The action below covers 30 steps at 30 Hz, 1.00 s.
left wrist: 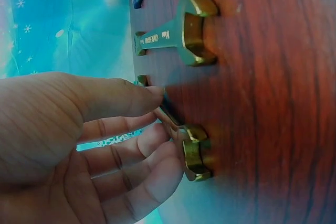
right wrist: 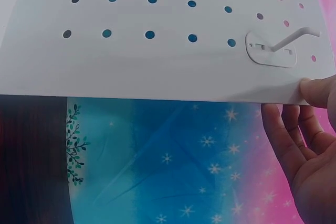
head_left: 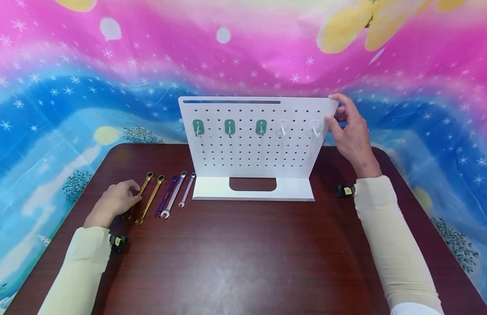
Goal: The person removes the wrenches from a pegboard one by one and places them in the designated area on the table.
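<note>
My left hand (head_left: 114,200) is at the leftmost gold wrench (head_left: 145,183) on the table. In the left wrist view, thumb and fingers pinch its shaft just behind the open-ended jaw, which rests close over the wood. A second gold wrench (head_left: 151,201) lies right beside it. My right hand (head_left: 351,135) grips the upper right edge of a white pegboard (head_left: 212,187), thumb on the front and fingers behind, as the right wrist view (right wrist: 315,145) shows too. The pegboard stands upright, with green hooks (head_left: 229,127) and white hooks (head_left: 283,127) in one row.
To the right of the gold wrenches lie a purple wrench (head_left: 166,197), a silver wrench (head_left: 174,194) and a smaller pinkish wrench (head_left: 187,190), close to the pegboard's base. The dark wooden table (head_left: 243,253) extends in front. A patterned cloth (head_left: 149,65) hangs behind.
</note>
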{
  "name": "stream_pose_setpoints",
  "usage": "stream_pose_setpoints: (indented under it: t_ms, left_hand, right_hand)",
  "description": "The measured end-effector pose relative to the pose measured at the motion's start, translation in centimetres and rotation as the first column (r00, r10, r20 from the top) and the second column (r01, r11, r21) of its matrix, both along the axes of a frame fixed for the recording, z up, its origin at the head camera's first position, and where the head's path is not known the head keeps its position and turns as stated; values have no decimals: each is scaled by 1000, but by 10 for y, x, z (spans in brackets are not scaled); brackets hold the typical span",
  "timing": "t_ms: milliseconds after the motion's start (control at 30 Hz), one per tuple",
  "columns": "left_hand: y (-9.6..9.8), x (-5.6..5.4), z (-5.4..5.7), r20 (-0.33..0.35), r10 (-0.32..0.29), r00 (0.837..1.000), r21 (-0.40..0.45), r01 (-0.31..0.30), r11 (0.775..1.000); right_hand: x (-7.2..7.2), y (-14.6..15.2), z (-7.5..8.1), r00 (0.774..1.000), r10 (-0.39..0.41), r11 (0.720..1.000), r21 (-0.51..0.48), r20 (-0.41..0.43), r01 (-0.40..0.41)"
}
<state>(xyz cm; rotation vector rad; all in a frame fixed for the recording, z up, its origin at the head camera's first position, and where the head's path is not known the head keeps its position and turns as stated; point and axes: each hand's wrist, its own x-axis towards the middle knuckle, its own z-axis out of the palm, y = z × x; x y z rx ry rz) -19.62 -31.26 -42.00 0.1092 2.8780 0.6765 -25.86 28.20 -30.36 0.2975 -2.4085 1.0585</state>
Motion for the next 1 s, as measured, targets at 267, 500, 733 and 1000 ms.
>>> stream_pose_setpoints:
  t_ms: [267,500,733,1000]
  left_hand:
    - [10,7,11,-63,14,998,-39,-16,999]
    - [37,23,36,-308,4,951,17,2,1000]
    - [75,36,41,-512,-69,856,72,123,990]
    - [112,39,38,-458,-349,817,-40,374,927]
  right_hand:
    - [1,0,1,1000,5,1000,12,-4,-5]
    - [0,-1,0,1000,6,1000,17,-1,-5]
    - [-2,-4,0,1000,16,1000,27,-5,-16]
    - [3,-3,-1,999,33,999,38,-17,-33]
